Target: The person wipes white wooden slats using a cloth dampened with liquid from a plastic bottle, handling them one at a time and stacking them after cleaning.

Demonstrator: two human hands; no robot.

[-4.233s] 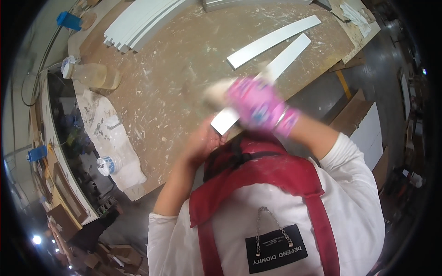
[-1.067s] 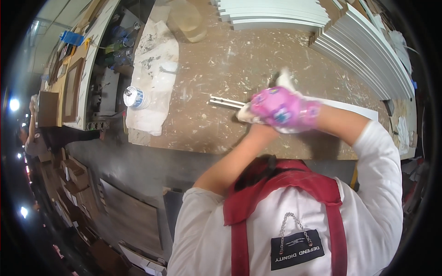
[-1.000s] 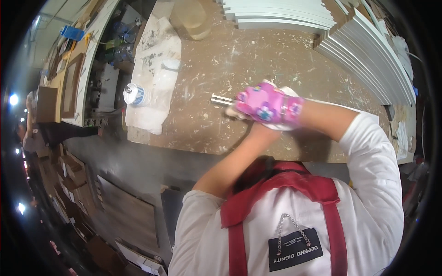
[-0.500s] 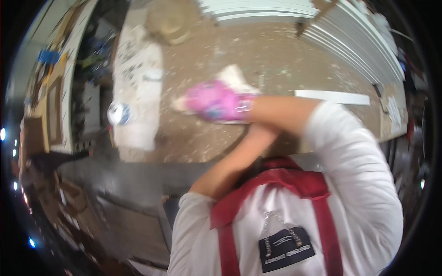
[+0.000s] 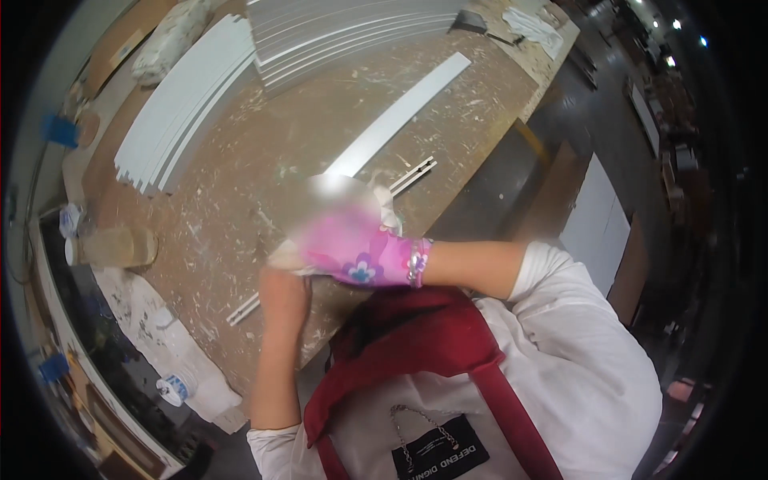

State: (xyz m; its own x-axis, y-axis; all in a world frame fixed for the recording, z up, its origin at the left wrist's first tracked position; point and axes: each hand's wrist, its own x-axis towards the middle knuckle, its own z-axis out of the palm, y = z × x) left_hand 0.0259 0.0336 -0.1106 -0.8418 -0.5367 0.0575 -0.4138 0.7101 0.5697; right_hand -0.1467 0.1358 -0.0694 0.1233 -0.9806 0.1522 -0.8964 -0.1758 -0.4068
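My right hand, in a pink flower-patterned glove, is closed around a bunched white cloth that sticks out beyond its far side. Its fingertips are blurred. Close at its left is my left hand, with a bare wrist and pale material about the fingers; whether that is a glove or part of the cloth I cannot tell. A slim white slotted strip runs slantwise beneath both hands, its near end showing left of my left wrist. Just beyond my right hand lies a wider flat white strip.
Stacked white slats stand at the back, with loose white strips to their left. A translucent container and a small white-and-blue tub are at the left. The scuffed brown table ends at right above grey floor.
My view has turned, so the slats now appear farther left. My left hand has come out from under my right forearm to its left side. The slim slotted strip now shows beneath the hands.
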